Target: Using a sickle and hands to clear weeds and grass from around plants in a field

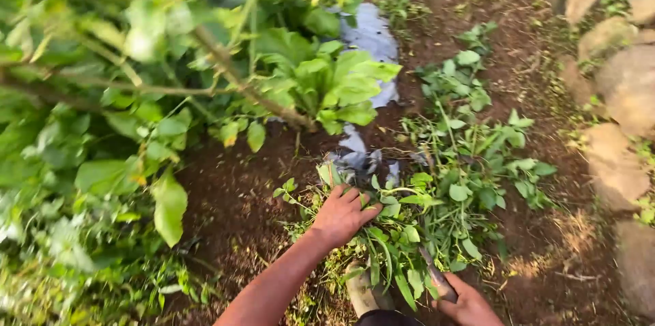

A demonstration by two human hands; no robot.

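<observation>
Green weeds (437, 189) lie heaped on brown soil (232, 189), middle of the ground. Left hand (342, 215) presses on the heap, fingers curled into stems, grip closed on weeds. Right hand (467, 304), bottom edge, grip wrapped round a dark-handled tool (437, 278). Grey plastic sheet (368, 46) behind, stones (624, 87) along right edge.

Bare arms and hands, dark garment at the lower edge, seen above the pile of cut weeds (437, 210).

Left hand (342, 215) bare: no glove, ring or watch visible; forearm uncovered down to the frame edge, no sleeve in view, lying on the pile's near-left side. Right hand (468, 305) also bare, only partly in frame, at the pile's near edge. Just left of the right hand, below the pile, a sliver of dark clothing (389, 318) shows; its kind cannot be told. A pale shape beside it may be footwear; unclear.
</observation>
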